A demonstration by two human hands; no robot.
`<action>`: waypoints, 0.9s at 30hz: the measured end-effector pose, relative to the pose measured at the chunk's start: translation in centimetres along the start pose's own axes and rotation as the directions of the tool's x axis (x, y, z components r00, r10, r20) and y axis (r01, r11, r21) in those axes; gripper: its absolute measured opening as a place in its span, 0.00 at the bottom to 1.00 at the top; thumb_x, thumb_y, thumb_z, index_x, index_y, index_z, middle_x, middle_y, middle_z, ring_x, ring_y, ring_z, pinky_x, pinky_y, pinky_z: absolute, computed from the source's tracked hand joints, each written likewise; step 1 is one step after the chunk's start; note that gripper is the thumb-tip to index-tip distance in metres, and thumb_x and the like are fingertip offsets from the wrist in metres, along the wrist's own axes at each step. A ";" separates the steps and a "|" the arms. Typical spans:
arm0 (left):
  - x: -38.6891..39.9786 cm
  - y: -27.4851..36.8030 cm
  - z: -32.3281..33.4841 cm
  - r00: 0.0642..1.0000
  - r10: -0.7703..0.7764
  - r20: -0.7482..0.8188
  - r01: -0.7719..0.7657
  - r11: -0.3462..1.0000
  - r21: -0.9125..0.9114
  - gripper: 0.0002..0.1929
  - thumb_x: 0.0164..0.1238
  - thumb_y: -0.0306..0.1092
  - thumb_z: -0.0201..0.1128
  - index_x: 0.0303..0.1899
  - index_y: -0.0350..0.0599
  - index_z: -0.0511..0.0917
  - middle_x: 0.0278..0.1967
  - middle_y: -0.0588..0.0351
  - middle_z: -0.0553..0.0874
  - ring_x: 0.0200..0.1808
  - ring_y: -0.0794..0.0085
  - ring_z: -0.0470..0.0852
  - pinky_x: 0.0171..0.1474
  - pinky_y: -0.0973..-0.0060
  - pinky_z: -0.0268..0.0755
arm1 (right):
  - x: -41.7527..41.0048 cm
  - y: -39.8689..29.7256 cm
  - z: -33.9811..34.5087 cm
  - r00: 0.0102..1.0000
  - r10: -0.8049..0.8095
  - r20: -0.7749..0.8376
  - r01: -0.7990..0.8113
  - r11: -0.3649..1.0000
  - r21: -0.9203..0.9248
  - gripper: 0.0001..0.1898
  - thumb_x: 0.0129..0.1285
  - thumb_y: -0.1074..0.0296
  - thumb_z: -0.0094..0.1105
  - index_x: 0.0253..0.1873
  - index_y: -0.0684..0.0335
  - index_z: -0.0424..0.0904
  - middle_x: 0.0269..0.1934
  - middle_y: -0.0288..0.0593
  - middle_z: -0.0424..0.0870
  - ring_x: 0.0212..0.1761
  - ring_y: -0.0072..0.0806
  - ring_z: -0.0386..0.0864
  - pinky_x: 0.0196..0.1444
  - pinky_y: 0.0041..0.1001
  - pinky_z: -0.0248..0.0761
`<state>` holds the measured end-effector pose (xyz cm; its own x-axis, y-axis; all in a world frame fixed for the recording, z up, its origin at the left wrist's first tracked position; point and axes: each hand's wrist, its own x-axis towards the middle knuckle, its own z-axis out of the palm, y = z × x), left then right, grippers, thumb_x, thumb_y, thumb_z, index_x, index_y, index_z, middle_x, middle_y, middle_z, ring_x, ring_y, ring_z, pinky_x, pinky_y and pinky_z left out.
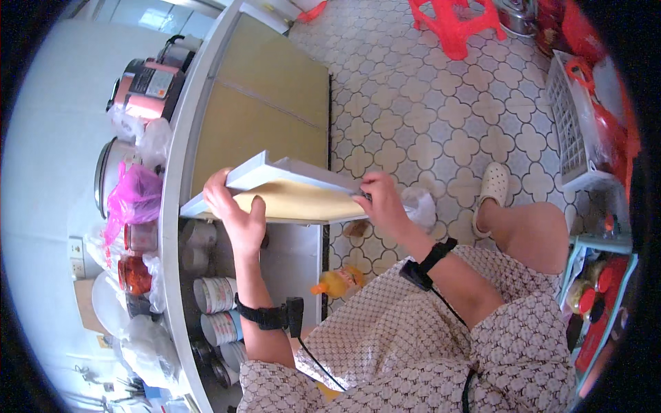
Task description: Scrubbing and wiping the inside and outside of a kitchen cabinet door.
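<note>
A yellow cabinet door with a pale metal frame [304,199] stands swung out from the low cabinet in front of me. My left hand [235,211] rests on the top end of its frame, fingers over the outer side and thumb apart on the inner side. On the frame's lower part, my right hand [381,201] pinches a small dark thing, too small to identify, between thumb and fingers. Below the door, the cabinet interior shows stacked patterned bowls [219,328]. A bottle with orange contents [338,281] lies on the floor by the cabinet.
The countertop [175,248] holds a pink appliance [147,90], a purple plastic bag [135,199] and jars. A white plastic bag [419,206] is on the tiled floor beyond my right hand. A red plastic stool [454,31], a white basket [568,124] and a teal rack [599,248] stand farther off.
</note>
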<state>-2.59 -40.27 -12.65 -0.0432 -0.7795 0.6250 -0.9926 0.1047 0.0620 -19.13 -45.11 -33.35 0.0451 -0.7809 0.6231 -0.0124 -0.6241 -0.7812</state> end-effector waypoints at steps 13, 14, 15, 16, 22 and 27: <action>-0.1 0.9 -0.1 0.999 -0.015 -0.038 0.014 1.000 -0.017 0.31 0.34 0.20 0.54 0.51 0.42 0.67 0.48 0.46 0.69 0.56 0.51 0.62 0.62 0.59 0.50 | 6.4 -5.1 0.1 0.990 -0.050 -0.129 0.095 0.926 0.365 0.15 0.55 0.68 0.64 0.40 0.64 0.67 0.40 0.47 0.72 0.41 0.37 0.73 0.44 0.31 0.67; -0.3 0.9 -0.1 0.999 -0.031 -0.044 0.030 0.999 -0.013 0.30 0.34 0.19 0.54 0.50 0.42 0.68 0.47 0.46 0.69 0.56 0.51 0.62 0.62 0.58 0.50 | 6.3 -4.6 -0.1 0.989 -0.060 -0.136 0.105 0.929 0.355 0.15 0.55 0.68 0.64 0.40 0.64 0.67 0.40 0.47 0.72 0.41 0.37 0.73 0.44 0.31 0.67; -0.5 0.9 -0.2 0.998 -0.026 -0.049 0.025 1.000 -0.018 0.30 0.34 0.19 0.54 0.50 0.42 0.68 0.47 0.46 0.69 0.56 0.51 0.62 0.62 0.58 0.50 | 6.4 -4.7 -0.4 0.996 0.083 -0.030 -0.062 0.901 0.430 0.14 0.57 0.66 0.62 0.41 0.65 0.68 0.39 0.45 0.73 0.41 0.34 0.73 0.44 0.29 0.67; -0.8 0.9 -0.3 0.998 -0.019 -0.066 0.020 1.000 0.006 0.30 0.34 0.19 0.54 0.50 0.42 0.68 0.47 0.46 0.70 0.56 0.51 0.62 0.62 0.58 0.50 | 6.6 -4.9 -0.6 0.972 0.218 0.086 -0.232 0.844 0.484 0.14 0.59 0.63 0.61 0.42 0.65 0.68 0.39 0.44 0.73 0.41 0.32 0.73 0.45 0.28 0.67; -0.7 1.1 -0.5 0.999 0.006 -0.046 -0.004 1.000 0.029 0.28 0.35 0.20 0.55 0.49 0.41 0.68 0.46 0.46 0.70 0.55 0.50 0.63 0.62 0.58 0.49 | 6.6 -5.4 -1.3 0.999 0.034 0.011 -0.035 0.920 0.390 0.13 0.61 0.64 0.60 0.42 0.65 0.68 0.36 0.43 0.74 0.38 0.31 0.74 0.42 0.27 0.68; -0.8 0.9 -0.6 0.999 -0.004 -0.049 0.006 0.999 0.051 0.28 0.36 0.21 0.55 0.48 0.40 0.67 0.46 0.46 0.70 0.54 0.50 0.62 0.61 0.57 0.50 | 9.9 -8.9 -0.1 0.995 -0.103 -0.018 0.099 0.876 0.473 0.11 0.59 0.69 0.60 0.39 0.65 0.66 0.34 0.46 0.72 0.35 0.36 0.73 0.38 0.29 0.67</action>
<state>-3.43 -39.17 -12.68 -0.0337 -0.7488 0.6619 -0.9974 0.0678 0.0259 -18.66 -47.27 -20.21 0.0277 -0.7131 0.7005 0.4659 -0.6108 -0.6402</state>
